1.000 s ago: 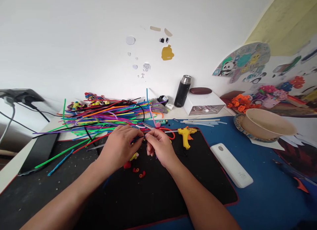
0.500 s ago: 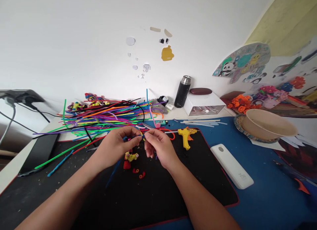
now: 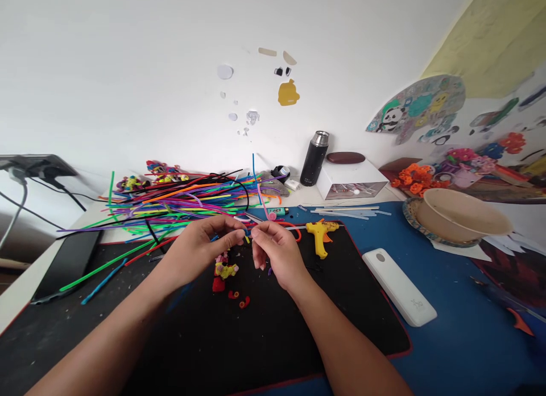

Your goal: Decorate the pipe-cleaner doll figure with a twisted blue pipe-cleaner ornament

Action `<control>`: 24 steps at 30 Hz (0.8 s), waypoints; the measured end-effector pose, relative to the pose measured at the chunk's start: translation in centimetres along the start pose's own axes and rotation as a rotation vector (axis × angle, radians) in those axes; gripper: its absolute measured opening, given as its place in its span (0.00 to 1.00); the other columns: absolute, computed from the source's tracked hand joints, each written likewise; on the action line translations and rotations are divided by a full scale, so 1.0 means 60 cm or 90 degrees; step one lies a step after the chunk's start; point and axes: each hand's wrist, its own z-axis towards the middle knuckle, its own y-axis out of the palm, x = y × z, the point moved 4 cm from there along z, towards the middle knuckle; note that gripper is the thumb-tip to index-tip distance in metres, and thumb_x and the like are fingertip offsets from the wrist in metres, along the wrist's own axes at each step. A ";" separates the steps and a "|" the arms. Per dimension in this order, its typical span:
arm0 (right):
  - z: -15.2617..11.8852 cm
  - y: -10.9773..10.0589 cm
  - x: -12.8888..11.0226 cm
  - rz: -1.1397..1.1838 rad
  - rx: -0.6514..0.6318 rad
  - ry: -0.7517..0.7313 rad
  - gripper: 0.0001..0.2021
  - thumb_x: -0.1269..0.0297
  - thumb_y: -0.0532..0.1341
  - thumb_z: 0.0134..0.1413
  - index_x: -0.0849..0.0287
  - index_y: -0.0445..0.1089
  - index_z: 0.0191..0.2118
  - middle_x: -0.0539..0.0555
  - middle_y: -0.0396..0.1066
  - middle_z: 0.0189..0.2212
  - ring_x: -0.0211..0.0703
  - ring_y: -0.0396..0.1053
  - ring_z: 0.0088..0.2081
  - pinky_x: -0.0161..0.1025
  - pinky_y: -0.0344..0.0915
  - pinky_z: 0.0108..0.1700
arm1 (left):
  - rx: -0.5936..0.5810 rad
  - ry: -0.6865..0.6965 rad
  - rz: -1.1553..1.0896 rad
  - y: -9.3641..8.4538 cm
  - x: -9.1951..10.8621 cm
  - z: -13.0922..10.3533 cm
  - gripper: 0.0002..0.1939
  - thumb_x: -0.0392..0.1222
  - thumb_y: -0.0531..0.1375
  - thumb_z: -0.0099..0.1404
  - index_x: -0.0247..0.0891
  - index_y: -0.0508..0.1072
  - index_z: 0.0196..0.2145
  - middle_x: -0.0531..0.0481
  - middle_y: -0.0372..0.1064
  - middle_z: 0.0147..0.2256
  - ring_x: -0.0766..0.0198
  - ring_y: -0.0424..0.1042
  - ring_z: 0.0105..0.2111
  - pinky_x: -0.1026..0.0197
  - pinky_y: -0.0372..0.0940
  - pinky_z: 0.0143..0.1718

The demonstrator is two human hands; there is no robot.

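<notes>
Above the black desk mat (image 3: 264, 350), my left hand (image 3: 205, 248) pinches a blue pipe cleaner (image 3: 246, 232) between thumb and forefinger. A blurred blue length trails below that wrist. Close on the right, my right hand (image 3: 277, 254) has its thumb and forefinger pressed together at the blue end; the fingers largely cover it. Under the hands lies a small yellow and pink pipe-cleaner figure (image 3: 227, 269), touching a red fuzzy piece (image 3: 218, 284). Two small red curled pieces with yellowish centres (image 3: 244, 302) rest nearer me.
Many coloured pipe cleaners (image 3: 196, 199) are heaped along the wall. A yellow glue gun (image 3: 318, 236), glue sticks (image 3: 350, 210) and a white power bank (image 3: 398, 285) lie on the right. Behind stand a black flask (image 3: 314, 160) and a white box (image 3: 354, 180); a bowl (image 3: 464, 214) is far right.
My fingertips have drawn slightly apart, the right hand shifting a little rightward. The trailing blue length has swung left and blurs more. Everything on the desk stays put.
</notes>
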 end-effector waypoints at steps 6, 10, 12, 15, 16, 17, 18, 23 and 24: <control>0.000 -0.003 -0.001 -0.002 0.028 0.002 0.16 0.49 0.69 0.57 0.56 0.69 0.32 0.44 0.67 0.17 0.33 0.63 0.16 0.31 0.57 0.18 | 0.019 0.021 0.032 -0.010 0.002 0.002 0.21 0.63 0.64 0.67 0.42 0.82 0.39 0.47 0.82 0.38 0.52 0.78 0.40 0.57 0.72 0.42; -0.001 -0.003 0.000 -0.017 0.027 0.002 0.16 0.49 0.68 0.57 0.56 0.69 0.32 0.43 0.67 0.17 0.34 0.64 0.16 0.31 0.57 0.19 | -0.021 0.005 0.044 -0.004 -0.005 0.000 0.20 0.62 0.63 0.68 0.41 0.81 0.38 0.47 0.81 0.37 0.53 0.79 0.38 0.59 0.71 0.36; -0.001 -0.003 0.001 -0.024 0.027 0.004 0.16 0.48 0.68 0.57 0.56 0.69 0.32 0.43 0.67 0.17 0.34 0.64 0.16 0.31 0.57 0.19 | -0.033 -0.004 0.045 -0.001 -0.007 0.000 0.20 0.61 0.63 0.68 0.41 0.80 0.36 0.48 0.81 0.37 0.53 0.79 0.37 0.59 0.70 0.34; -0.002 -0.002 0.001 -0.031 0.018 0.004 0.18 0.46 0.68 0.57 0.56 0.69 0.33 0.43 0.67 0.18 0.34 0.64 0.16 0.31 0.57 0.19 | -0.036 -0.008 0.035 0.001 -0.007 -0.001 0.19 0.60 0.63 0.67 0.41 0.79 0.34 0.49 0.81 0.36 0.55 0.78 0.35 0.60 0.69 0.33; -0.002 -0.001 0.000 -0.033 0.012 0.003 0.19 0.45 0.68 0.57 0.56 0.70 0.34 0.43 0.67 0.18 0.34 0.64 0.16 0.31 0.57 0.19 | -0.036 -0.011 0.029 0.001 -0.007 -0.001 0.19 0.60 0.63 0.67 0.41 0.78 0.33 0.49 0.80 0.35 0.55 0.78 0.34 0.60 0.69 0.33; -0.003 -0.001 0.000 -0.035 0.007 0.002 0.19 0.44 0.68 0.58 0.56 0.70 0.34 0.43 0.68 0.19 0.34 0.65 0.17 0.31 0.58 0.19 | -0.036 -0.014 0.024 0.002 -0.007 -0.001 0.19 0.60 0.63 0.67 0.41 0.78 0.33 0.49 0.80 0.35 0.56 0.77 0.34 0.60 0.69 0.33; -0.003 0.000 -0.001 -0.036 0.002 0.001 0.19 0.44 0.68 0.58 0.57 0.70 0.35 0.44 0.68 0.19 0.34 0.65 0.17 0.31 0.58 0.19 | -0.037 -0.017 0.020 0.002 -0.007 -0.002 0.19 0.59 0.63 0.67 0.40 0.78 0.33 0.49 0.80 0.34 0.56 0.77 0.34 0.60 0.69 0.33; -0.005 0.004 -0.002 -0.051 -0.011 -0.007 0.19 0.44 0.68 0.59 0.56 0.71 0.38 0.44 0.69 0.21 0.34 0.66 0.17 0.32 0.57 0.19 | -0.040 -0.008 0.016 0.004 -0.007 -0.003 0.19 0.59 0.62 0.68 0.40 0.79 0.34 0.49 0.78 0.32 0.56 0.76 0.33 0.60 0.69 0.32; -0.005 0.005 -0.002 -0.057 -0.012 -0.009 0.18 0.44 0.67 0.59 0.56 0.71 0.38 0.44 0.69 0.21 0.34 0.66 0.17 0.32 0.58 0.19 | -0.041 -0.007 0.017 0.006 -0.007 -0.004 0.19 0.59 0.62 0.68 0.40 0.79 0.35 0.49 0.78 0.32 0.56 0.76 0.33 0.60 0.68 0.32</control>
